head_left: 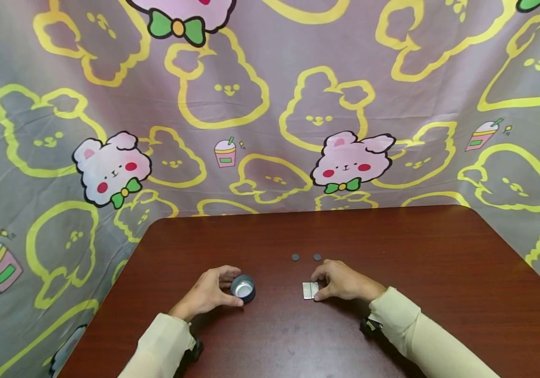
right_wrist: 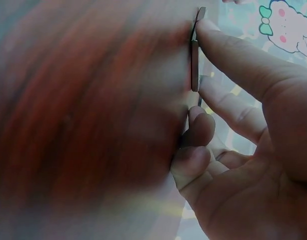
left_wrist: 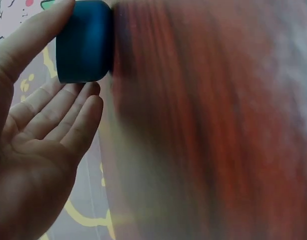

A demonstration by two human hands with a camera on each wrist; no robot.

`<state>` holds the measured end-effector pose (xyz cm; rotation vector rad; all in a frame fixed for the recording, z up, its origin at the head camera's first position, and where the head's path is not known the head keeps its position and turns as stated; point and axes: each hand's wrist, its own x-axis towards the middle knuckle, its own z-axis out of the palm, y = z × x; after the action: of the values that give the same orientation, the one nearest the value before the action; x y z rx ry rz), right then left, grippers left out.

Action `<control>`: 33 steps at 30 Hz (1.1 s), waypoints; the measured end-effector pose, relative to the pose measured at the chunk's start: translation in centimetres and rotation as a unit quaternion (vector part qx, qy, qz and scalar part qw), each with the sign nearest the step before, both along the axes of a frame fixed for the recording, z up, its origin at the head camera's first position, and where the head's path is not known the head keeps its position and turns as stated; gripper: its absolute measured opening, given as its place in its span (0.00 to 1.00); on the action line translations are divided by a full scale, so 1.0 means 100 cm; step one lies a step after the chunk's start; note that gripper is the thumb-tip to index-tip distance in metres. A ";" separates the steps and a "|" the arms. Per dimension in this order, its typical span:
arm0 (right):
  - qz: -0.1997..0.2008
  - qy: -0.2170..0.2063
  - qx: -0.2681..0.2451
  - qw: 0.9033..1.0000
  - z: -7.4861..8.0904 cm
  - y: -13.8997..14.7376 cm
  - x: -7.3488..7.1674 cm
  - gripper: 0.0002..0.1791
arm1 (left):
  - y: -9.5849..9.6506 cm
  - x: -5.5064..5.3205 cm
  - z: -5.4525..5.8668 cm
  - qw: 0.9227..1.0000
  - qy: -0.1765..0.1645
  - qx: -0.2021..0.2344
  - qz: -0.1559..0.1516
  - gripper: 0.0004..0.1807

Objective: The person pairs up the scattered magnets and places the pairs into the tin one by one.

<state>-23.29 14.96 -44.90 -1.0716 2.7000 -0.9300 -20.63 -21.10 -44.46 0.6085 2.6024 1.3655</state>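
Observation:
My left hand (head_left: 210,289) is around a small dark blue round tin (head_left: 249,297) with a silvery inside, which stands upright on the table. Thumb and forefinger lie at opposite sides of its rim; in the left wrist view the tin (left_wrist: 86,42) hides some fingertips. To the right, my right hand (head_left: 343,281) pinches the right-hand one of two flat silver rectangular pieces (head_left: 307,290) lying side by side. Seen edge-on in the right wrist view, the pieces (right_wrist: 195,65) look thin, one slightly tilted. I cannot tell whether they are joined.
Two small dark discs (head_left: 296,257) lie on the brown wooden table (head_left: 270,336), just beyond the silver pieces. A patterned cloth (head_left: 270,105) with rabbits and cups hangs behind the table and at both sides. Dark bands sit at both wrists.

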 end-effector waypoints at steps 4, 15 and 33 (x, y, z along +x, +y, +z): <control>-0.006 -0.010 0.001 1.000 0.002 -0.001 0.001 0.17 | -0.001 -0.002 -0.002 1.000 -0.014 0.027 -0.001 0.35; -0.016 -0.030 0.021 0.999 0.006 -0.003 0.003 0.17 | 0.002 -0.002 -0.007 0.999 -0.024 0.047 0.000 0.32; -0.053 -0.225 -0.120 0.966 0.002 -0.005 0.003 0.09 | 0.000 0.001 -0.019 0.993 -0.062 0.099 0.012 0.32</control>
<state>-23.03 14.47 -44.68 -0.6464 2.3265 -1.3571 -20.57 -21.15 -46.33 0.5014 2.4045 1.6270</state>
